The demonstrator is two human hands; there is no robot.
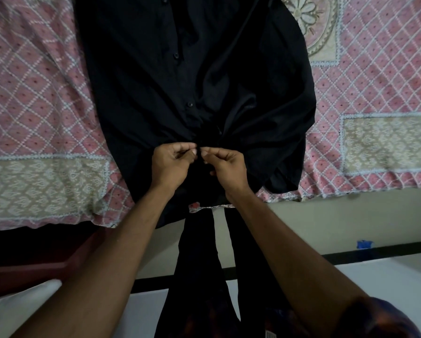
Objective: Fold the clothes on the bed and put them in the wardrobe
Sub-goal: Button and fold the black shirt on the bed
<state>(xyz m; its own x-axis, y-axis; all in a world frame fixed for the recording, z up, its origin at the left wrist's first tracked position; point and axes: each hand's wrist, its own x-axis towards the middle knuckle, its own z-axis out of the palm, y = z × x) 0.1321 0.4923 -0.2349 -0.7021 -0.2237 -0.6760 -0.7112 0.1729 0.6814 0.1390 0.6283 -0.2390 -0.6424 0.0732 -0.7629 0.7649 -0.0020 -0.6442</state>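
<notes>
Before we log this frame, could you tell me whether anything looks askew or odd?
The black shirt is not flat: creases gather where the left hand and right hand pinch its front, and its hem hangs over the bedspread edge. Nothing looks damaged.

Dim, soft light, wide-angle view.
Detail lost in the black shirt [141, 69]; lines bow at 3 and 9 o'clock; blur at 5 o'clock.

We record a bed [34, 93] under a pink diamond-patterned cover [375, 81]. One black buttoned shirt [180, 69] lies spread on it, reaching away beyond the left hand [172, 164] and right hand [225, 167], hem overhanging the edge beneath them.
</notes>
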